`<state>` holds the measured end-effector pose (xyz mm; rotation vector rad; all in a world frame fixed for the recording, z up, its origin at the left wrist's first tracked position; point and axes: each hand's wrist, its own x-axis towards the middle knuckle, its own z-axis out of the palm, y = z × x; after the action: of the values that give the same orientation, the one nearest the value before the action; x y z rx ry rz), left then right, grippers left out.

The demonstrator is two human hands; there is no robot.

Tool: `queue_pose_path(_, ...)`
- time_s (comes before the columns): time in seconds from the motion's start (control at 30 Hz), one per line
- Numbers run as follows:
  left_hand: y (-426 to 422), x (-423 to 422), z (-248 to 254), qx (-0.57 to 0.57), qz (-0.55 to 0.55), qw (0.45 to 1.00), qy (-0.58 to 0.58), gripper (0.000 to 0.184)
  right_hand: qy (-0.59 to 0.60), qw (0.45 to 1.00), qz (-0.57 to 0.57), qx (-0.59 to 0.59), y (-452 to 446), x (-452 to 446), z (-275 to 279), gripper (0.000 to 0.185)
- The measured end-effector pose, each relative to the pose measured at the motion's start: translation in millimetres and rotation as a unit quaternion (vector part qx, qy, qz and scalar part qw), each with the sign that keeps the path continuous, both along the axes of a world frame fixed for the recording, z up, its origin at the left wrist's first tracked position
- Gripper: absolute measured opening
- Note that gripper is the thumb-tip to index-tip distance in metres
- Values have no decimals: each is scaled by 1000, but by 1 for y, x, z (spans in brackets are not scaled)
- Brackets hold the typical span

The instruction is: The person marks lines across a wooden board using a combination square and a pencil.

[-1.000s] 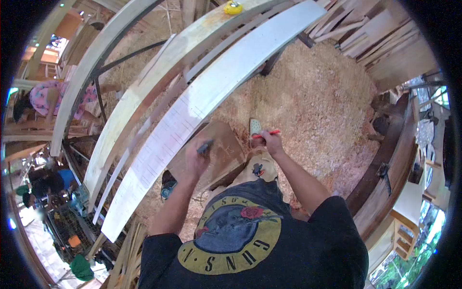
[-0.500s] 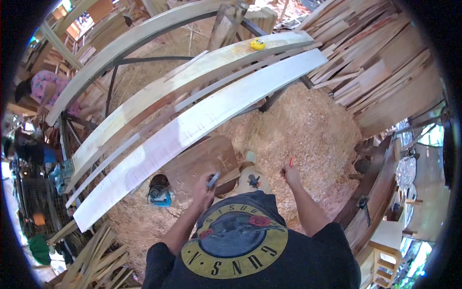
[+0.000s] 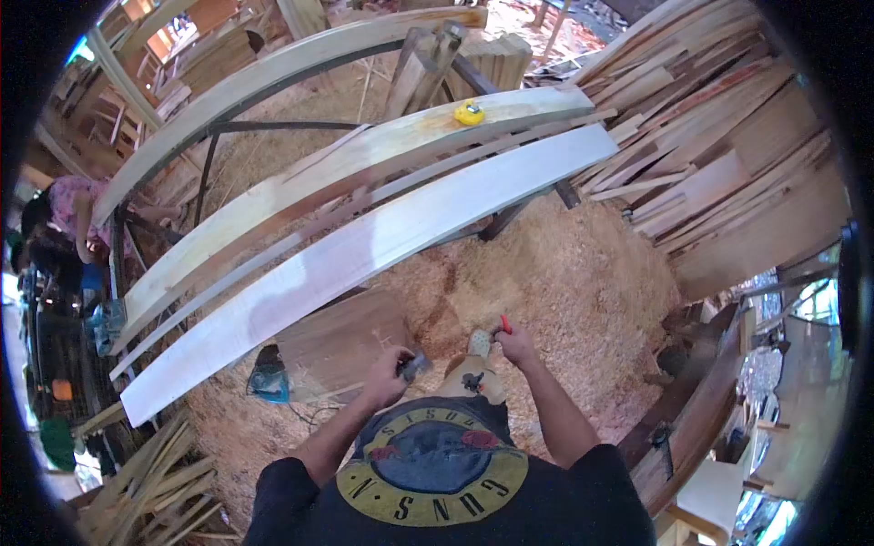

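Left grip [image 3: 389, 379] holds grey object [image 3: 415, 367]; right grip [image 3: 517, 345], red pen [image 3: 506, 324]; pale board [image 3: 428, 225] beyond.

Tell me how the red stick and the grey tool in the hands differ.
Hold: the red stick is in the right hand; the grey tool is in the left hand.
Colour: the red stick is bright, the grey tool dull.
Shape: the red stick's visible part is slim; the grey tool looks broader and blockier.
Shared: both are held clear of the white board, and fingers partly hide each.
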<state>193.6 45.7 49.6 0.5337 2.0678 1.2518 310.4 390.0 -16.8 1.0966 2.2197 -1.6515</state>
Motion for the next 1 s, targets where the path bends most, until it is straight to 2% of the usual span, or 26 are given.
queue_pose_path(0.03, 19, 1, 0, -10, -15, 1000, 16, 35, -14, 999, 3, -33, 12, -2, 1, 19)
queue_pose_path(0.07, 38, 4, 1, -24, -31, 999, 31, 36, 40, 999, 12, -30, 28, 2, -11, 17)
queue_pose_path(0.1, 59, 4, 5, -38, -39, 998, 13, 39, 29, 998, 11, -62, 43, -1, -6, 17)
queue_pose_path(0.17, 104, 6, 23, -66, -55, 996, -26, 45, 5, 992, 10, -126, 73, -7, 27, 18)
queue_pose_path(0.2, 126, 8, 37, -67, -54, 995, -44, 43, -8, 986, 11, -168, 88, -10, 33, 19)
queue_pose_path(0.3, 164, 19, 14, -44, -71, 996, 39, 44, -49, 959, 41, -275, 128, -16, 50, 24)
queue_pose_path(0.43, 200, 23, 40, -37, -80, 992, 96, 45, -67, 929, 134, -339, 158, -31, 96, 31)
queue_pose_path(0.57, 216, 23, 50, -50, -52, 991, 110, 44, -68, 900, 198, -383, 166, -41, 100, 36)
queue_pose_path(0.67, 222, 21, 62, -73, -31, 990, 117, 42, -90, 891, 241, -375, 164, -45, 94, 36)
queue_pose_path(0.8, 218, 22, 66, -57, 8, 989, 134, 41, -51, 888, 271, -369, 147, -50, 97, 35)
queue_pose_path(1.0, 194, 21, 48, -56, 57, 982, 171, 43, -57, 895, 329, -297, 112, -70, 88, 33)
